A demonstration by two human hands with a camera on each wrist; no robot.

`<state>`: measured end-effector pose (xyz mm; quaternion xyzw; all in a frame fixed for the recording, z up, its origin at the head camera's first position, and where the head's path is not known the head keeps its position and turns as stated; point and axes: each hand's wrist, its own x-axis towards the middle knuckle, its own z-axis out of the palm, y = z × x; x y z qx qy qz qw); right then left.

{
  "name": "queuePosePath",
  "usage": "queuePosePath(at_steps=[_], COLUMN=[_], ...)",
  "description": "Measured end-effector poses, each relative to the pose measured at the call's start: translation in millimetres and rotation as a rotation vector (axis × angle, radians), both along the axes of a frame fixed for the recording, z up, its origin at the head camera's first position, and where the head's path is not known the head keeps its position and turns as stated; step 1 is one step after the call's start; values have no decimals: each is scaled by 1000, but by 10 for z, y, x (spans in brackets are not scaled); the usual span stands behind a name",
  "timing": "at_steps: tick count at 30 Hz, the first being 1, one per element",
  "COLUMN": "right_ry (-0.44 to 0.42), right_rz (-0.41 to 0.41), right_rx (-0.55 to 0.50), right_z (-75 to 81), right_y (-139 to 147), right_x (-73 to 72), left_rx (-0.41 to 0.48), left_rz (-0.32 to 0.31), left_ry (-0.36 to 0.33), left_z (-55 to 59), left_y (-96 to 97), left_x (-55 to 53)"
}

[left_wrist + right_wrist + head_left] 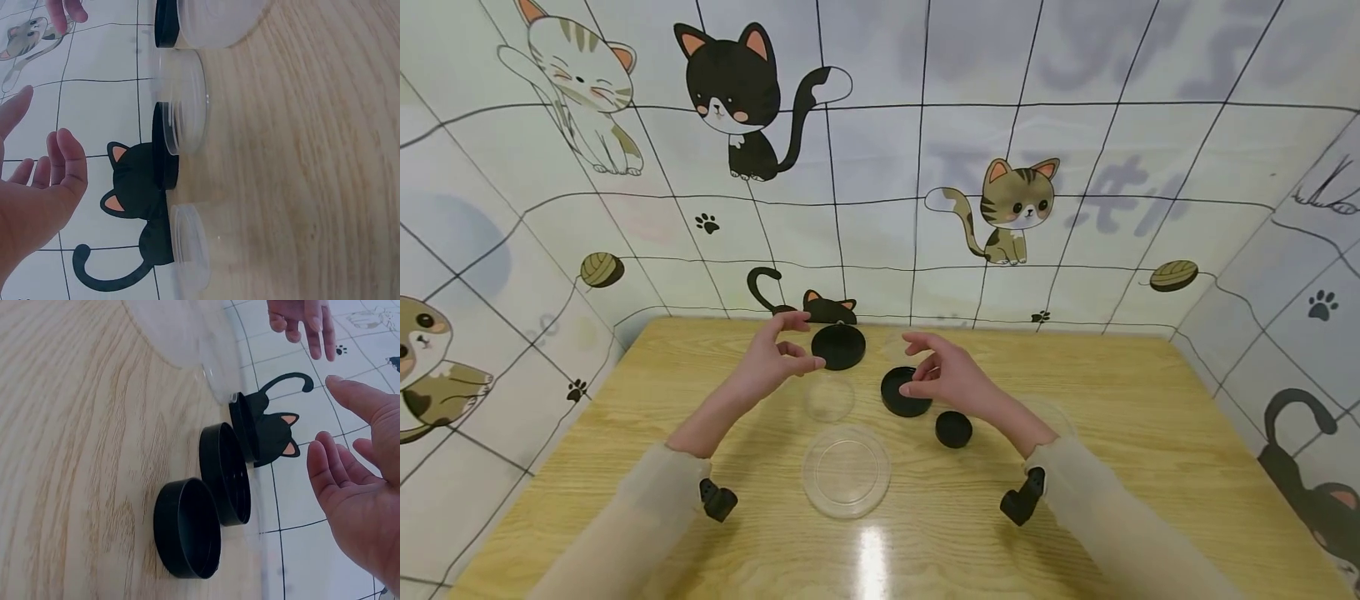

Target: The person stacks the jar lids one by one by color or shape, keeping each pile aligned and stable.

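Observation:
Both hands hover over the table with nothing in them. My left hand has bent, spread fingers and is nearest the far black round lid, left of it in the head view. My right hand is held over a second black lid, overlapping its right side in that view. Closer to me is a smaller black lid; in the right wrist view it lies hollow side up. Clear round lids include a medium one and a large one nearer the front.
Faint clear round pieces lie right of the right forearm and beyond the right hand. The wooden table meets a cat-print cloth wall at its back, with side walls left and right. A light glare shows at the front.

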<state>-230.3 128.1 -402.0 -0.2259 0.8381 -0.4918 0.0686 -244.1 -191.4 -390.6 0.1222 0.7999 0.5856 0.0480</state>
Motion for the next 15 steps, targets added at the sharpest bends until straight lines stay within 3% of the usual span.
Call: queuePosePath(at_steps=[15], right_ry=[-47], right_rz=[-64], right_rx=[9], right_z=[-197], right_y=[174], right_x=[-83], left_rx=[-3], left_rz=[1], left_ry=[-3], left_z=[-184], left_y=[41], left_x=[-64])
